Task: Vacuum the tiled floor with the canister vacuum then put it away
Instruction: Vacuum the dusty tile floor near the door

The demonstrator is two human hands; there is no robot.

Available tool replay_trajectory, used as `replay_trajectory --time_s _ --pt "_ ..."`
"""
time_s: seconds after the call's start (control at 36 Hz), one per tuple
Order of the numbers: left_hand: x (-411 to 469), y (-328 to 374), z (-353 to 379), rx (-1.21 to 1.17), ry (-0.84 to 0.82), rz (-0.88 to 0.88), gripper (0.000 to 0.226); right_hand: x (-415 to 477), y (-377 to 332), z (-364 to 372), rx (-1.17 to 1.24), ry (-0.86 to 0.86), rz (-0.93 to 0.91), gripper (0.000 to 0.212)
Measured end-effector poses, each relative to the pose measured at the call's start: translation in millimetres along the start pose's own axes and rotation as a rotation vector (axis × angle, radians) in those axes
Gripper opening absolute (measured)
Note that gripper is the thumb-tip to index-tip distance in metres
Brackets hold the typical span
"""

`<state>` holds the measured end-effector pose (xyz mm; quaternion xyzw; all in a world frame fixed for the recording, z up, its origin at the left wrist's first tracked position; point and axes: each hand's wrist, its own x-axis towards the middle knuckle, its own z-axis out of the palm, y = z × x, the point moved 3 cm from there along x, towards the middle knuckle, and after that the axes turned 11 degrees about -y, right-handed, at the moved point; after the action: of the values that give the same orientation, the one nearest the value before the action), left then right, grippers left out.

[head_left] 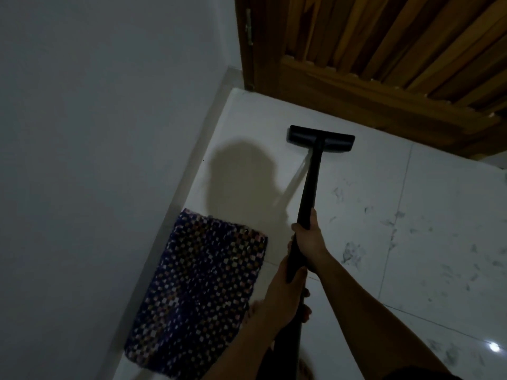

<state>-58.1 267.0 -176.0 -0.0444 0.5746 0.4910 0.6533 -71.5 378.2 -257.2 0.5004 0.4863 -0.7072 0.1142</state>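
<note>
Wand (309, 193) is gripped by both hands: right hand (308, 238) clamped higher toward the head, left hand (285, 294) wrapped around it lower, just behind the right. Floor head (320, 137) lies flat on the tiled floor (384, 242), near the wooden door (384, 64) and not far from the wall (96, 133). Mat (197, 292) lies along the wall, left of the hands. Head-shaped shadow (241, 176) falls on the tile between mat and floor head. Canister is out of view.

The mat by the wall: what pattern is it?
The mat shows a dark blue-purple weave with small pale checks, seen in the head view.
</note>
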Motion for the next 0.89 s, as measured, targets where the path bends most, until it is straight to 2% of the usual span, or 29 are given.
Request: replay_trajectory --time_s 0.33,0.72,0.89 --pt "17 5 18 0.01 -0.009 -0.013 0.047 8 2 -26 0.02 0.034 0.041 0.069" --pt "-15 -25 64 0.014 -0.052 -0.024 0.042 -38 37 -58 0.04 0.051 0.045 0.067" --pt "-25 -42 79 0.074 -0.01 -0.006 0.039 -55 52 -65 0.04 0.002 0.061 0.067"
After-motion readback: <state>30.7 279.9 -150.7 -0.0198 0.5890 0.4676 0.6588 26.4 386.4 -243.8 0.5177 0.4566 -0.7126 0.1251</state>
